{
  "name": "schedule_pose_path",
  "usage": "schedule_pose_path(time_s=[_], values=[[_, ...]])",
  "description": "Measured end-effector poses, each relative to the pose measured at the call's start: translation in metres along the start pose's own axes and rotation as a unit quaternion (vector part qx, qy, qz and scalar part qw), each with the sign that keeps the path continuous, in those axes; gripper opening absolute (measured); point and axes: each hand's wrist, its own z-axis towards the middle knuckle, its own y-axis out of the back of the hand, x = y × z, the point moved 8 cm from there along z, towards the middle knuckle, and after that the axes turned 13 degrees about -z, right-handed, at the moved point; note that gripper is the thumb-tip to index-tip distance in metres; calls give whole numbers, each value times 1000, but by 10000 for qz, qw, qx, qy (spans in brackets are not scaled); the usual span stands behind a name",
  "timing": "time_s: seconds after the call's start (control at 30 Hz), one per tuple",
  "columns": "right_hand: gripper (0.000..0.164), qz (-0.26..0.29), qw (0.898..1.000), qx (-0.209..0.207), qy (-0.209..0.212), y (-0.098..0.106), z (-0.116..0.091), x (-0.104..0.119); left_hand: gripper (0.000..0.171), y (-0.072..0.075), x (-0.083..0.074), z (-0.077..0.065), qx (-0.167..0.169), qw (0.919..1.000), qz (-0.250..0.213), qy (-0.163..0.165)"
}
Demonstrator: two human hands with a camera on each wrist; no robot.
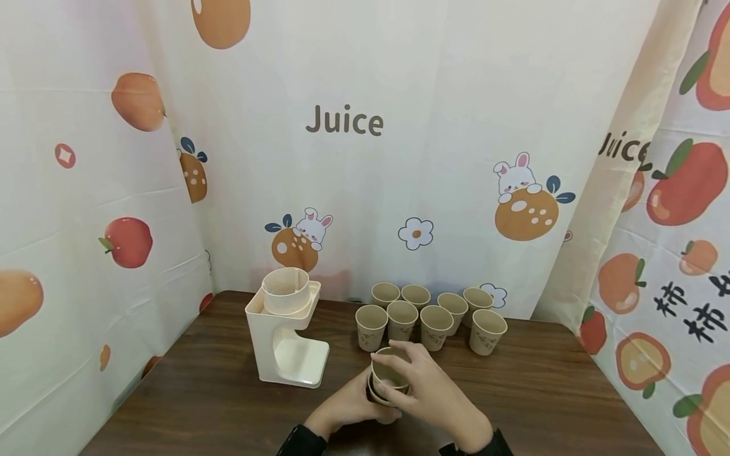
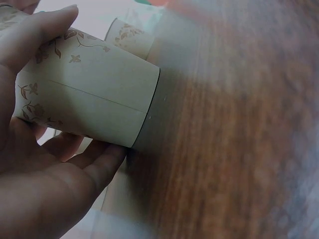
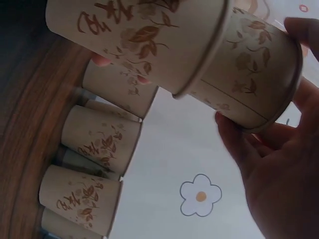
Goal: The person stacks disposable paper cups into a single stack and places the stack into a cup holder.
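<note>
In the head view, my left hand grips a beige paper cup from its left side, near the front of the table. The left wrist view has this lower cup with its base close over the wood, thumb and fingers round its wall. A second paper cup sits partly inside it, its upper part standing out above the lower cup's rim. My right hand holds this upper cup near its rim, thumb on one side and fingers on the other. Brown flower prints run round both cups.
Several matching paper cups stand upright in loose rows behind my hands, toward the back. A cream-white C-shaped stand with a round cup-like top is on the left. Behind the brown table hangs a fruit-printed curtain.
</note>
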Motion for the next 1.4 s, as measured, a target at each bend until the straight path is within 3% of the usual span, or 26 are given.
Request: schedule_pose_path(time_s=[0.47,0.83,1.4], values=[[43,154,9977,658,-5,-21,-7,2,71,2,0,-2,-79,9996,186,207],[43,230,9968,766,72,-24,-8,1,71,1,-2,-2,-72,9997,208,101],[51,515,9913,1191,-221,-32,-11,-6,75,5,1,-1,-234,9992,248,210]])
